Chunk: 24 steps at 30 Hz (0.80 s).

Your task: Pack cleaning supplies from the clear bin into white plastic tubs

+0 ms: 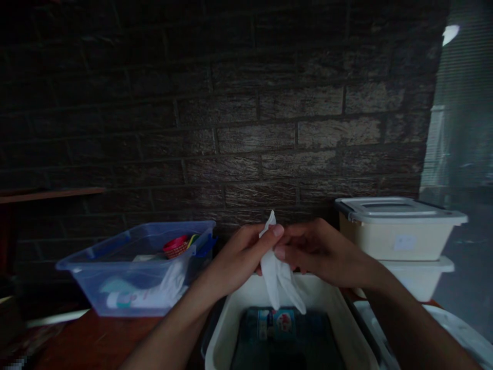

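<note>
The left grip [241,259] is pinching the white cloth [272,272] under its thumb, and the right grip [327,254] is pinching its edge. The cloth is hanging over the pale bin [316,288], its tails dangling near the labelled container [285,325]; if both pinches were loosening together, it could be slipping in

Dim overall; daylight from right; left side darkest; slight blur.
</note>
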Available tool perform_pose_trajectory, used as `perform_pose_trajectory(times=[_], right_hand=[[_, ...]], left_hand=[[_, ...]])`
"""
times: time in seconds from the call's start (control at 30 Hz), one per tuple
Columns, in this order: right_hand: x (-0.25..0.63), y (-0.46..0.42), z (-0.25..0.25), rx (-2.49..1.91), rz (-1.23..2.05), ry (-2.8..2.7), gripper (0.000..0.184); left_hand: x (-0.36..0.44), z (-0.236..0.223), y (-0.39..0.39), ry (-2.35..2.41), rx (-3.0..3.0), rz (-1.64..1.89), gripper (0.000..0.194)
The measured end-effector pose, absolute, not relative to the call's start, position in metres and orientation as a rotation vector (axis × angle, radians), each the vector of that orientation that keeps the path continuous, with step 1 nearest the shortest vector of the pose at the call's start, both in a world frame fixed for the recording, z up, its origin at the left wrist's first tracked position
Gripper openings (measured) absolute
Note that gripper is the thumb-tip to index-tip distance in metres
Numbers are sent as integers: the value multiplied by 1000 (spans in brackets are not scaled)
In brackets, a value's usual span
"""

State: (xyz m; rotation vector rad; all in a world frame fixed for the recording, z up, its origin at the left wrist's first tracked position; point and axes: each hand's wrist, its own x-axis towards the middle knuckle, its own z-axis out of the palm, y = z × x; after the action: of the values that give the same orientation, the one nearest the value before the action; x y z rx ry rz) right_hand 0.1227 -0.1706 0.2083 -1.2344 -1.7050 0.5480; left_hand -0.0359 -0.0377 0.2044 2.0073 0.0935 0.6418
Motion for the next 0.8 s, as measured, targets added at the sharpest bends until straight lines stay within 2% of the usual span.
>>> perform_pose_trajectory(times=[0.17,0.33,0.43,0.5,0.57,0.8], right_hand=[[129,-172,210,-1173,510,-1636,32],[143,-162,213,-1102,319,-1345,39],[144,-158,212,-1067,450,-1341,45],[143,-157,209,-1020,626,-1440,32],[143,-157,206,-975,722,-1533,28],[145,-160,206,-1010,657,-1476,39]], left_hand=[[-34,202,-35,69,1925,623,35],[-36,205,-36,51,1955,682,32],[-39,208,-36,41,2044,762,30],[-40,209,-36,37,2059,737,30],[-40,208,-35,52,2036,673,32],[-34,204,-33,33,1965,644,42]])
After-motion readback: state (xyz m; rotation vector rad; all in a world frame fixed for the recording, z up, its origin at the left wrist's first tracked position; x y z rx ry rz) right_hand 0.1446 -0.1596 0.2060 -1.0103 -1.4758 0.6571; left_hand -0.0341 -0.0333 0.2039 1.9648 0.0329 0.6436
